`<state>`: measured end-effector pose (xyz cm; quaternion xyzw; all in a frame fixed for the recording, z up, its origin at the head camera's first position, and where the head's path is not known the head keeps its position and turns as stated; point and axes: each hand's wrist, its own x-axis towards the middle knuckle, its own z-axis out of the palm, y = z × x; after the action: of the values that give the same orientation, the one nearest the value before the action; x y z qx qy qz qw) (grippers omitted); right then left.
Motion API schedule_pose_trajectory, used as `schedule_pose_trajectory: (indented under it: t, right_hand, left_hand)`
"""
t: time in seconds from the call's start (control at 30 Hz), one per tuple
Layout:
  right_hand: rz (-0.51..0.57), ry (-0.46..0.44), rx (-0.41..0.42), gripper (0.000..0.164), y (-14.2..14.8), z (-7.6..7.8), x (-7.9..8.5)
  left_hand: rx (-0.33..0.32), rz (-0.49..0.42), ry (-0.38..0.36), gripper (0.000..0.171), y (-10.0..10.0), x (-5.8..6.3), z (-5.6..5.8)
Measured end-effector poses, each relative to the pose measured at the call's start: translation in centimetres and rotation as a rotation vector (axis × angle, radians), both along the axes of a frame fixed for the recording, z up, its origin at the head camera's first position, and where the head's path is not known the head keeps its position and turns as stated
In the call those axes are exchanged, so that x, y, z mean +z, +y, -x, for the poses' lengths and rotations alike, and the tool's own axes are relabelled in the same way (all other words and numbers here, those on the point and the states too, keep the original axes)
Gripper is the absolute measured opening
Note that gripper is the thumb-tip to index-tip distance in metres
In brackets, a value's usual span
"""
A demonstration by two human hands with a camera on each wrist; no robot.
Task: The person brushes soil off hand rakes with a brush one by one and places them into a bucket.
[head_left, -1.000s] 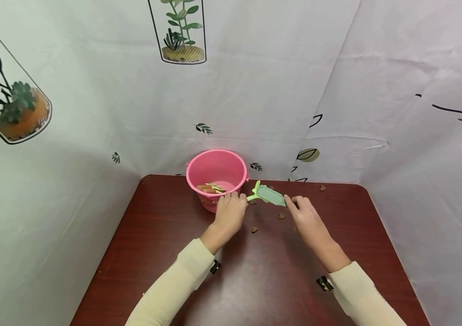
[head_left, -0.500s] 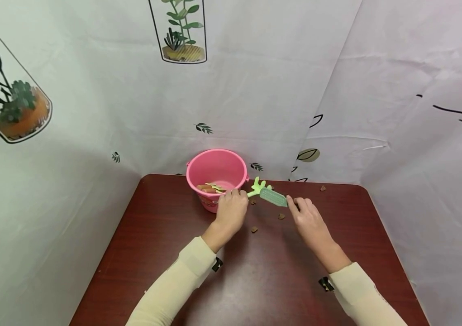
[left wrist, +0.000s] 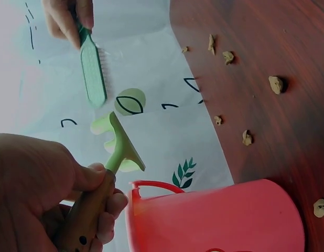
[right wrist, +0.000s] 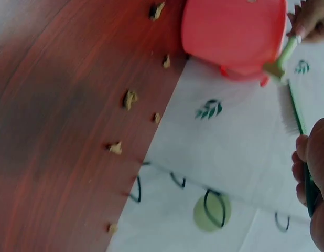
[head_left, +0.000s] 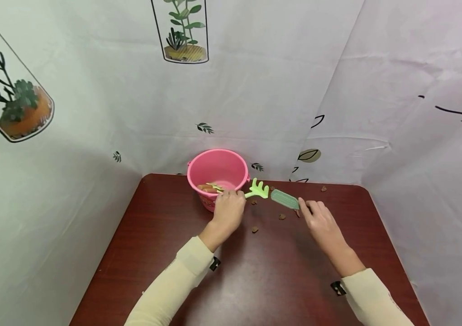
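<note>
My left hand [head_left: 229, 211] grips the brown handle of a small hand rake [left wrist: 118, 149], its light green tines spread toward the right. In my right hand [head_left: 322, 225] is a green brush [left wrist: 94, 73], held by its dark handle; pale bristles line one side in both wrist views. Brush head and rake tines are a small gap apart in the head view. Just beyond the left hand stands a pink bucket [head_left: 217, 156], holding tools with brown handles [head_left: 208, 189] and light green parts. Both hands are raised above the table.
Several small brown crumb-like pieces [head_left: 254, 229] lie scattered on the dark red table [head_left: 153, 253], right of the bucket. White printed cloth [head_left: 263, 90] hangs close behind the bucket and along both sides.
The right hand has drawn the brush to the right, away from the rake, with the brush head now apart from the tines. The rake has turned so its tines show spread.
</note>
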<state>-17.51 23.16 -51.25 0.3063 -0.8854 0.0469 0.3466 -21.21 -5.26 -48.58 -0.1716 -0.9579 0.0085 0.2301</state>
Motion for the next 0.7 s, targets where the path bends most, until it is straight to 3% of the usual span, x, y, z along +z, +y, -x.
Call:
schedule_pose_trajectory:
  t: [0.23, 0.37, 0.7]
  right_hand:
    - [0.119, -0.052, -0.031, 0.062, 2.0, 0.1, 0.4]
    - [0.179, -0.054, -0.026, 0.056, 2.0, 0.4, 0.6]
    - [0.302, -0.069, -0.021, 0.046, 0.7, 0.6, 1.9]
  left_hand:
    - [-0.01, -0.049, -0.079, 0.022, -0.4, -0.3, -0.3]
    - [-0.031, -0.116, -0.134, 0.032, -0.6, -0.5, -0.3]
    - [-0.114, -0.265, -0.167, 0.027, -1.1, -0.8, -0.1]
